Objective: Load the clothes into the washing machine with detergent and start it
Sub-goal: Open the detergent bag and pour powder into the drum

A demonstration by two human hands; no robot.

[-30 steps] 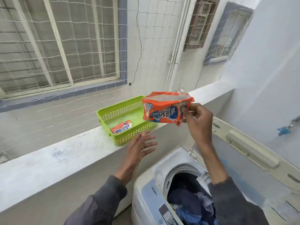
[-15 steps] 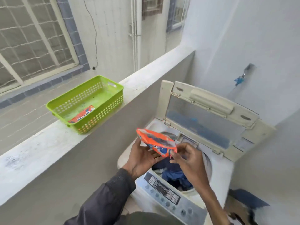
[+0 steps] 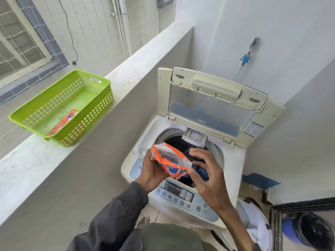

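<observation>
Since half a second ago, both hands have come lower over the drum and the packet's mouth now gapes wide, showing its white inside.

On the left, a green basket (image 3: 59, 107) with a perforated wall stands on the white ledge (image 3: 27, 160). A second orange sachet (image 3: 62, 122) lies flat on the basket's floor near the front wall; its print is too small to read.

Further right, the left hand (image 3: 154, 171) grips the orange detergent packet (image 3: 170, 161) from below, the fingers wrapped under it and the thumb on its left edge. The packet is tilted, the opened top facing up and right, just above the front rim of the drum opening. On its blue label only broken letters show, something like "as", so the brand cannot be read.

The right hand (image 3: 208, 176) is spread, the fingers apart and slightly curled, its fingertips just at the packet's torn right corner; whether they touch it I cannot tell.

Below the hands the washing machine (image 3: 181, 205) stands with the lid (image 3: 212, 105) raised upright. Dark blue clothes (image 3: 199, 173) fill the drum. The control panel (image 3: 179, 193) has round buttons and a play/pause mark; its small writing is unreadable, only "Tu" shows beside the left wrist.
</observation>
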